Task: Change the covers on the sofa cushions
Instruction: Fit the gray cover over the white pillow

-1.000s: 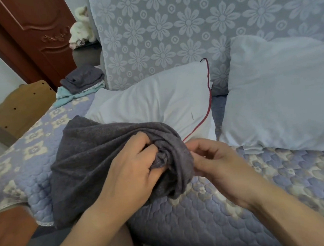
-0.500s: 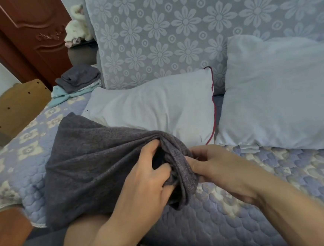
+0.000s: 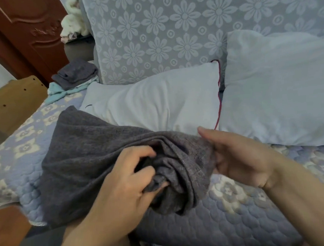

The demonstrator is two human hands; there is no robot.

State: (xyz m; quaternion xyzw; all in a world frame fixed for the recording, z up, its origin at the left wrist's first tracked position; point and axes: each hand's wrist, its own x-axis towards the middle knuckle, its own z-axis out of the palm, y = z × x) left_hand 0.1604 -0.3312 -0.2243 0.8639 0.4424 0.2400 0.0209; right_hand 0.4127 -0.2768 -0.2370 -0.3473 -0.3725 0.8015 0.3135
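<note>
A dark grey cushion cover lies bunched on the quilted sofa seat in front of me. My left hand grips a gathered fold at the cover's open end. My right hand holds the other side of that opening, fingers tucked behind the cloth and thumb on top. Behind the cover lies a bare white cushion with red piping along its right edge. A second bare white cushion leans against the sofa back at the right.
Folded covers, dark grey on top of pale teal, are stacked at the seat's far left corner. The sofa back has a floral lace throw. A wooden stool and a brown door stand to the left.
My hands have pulled apart, widening the cover's opening. The right hand moved right and now holds the cloth's edge. The view has drifted slightly.
</note>
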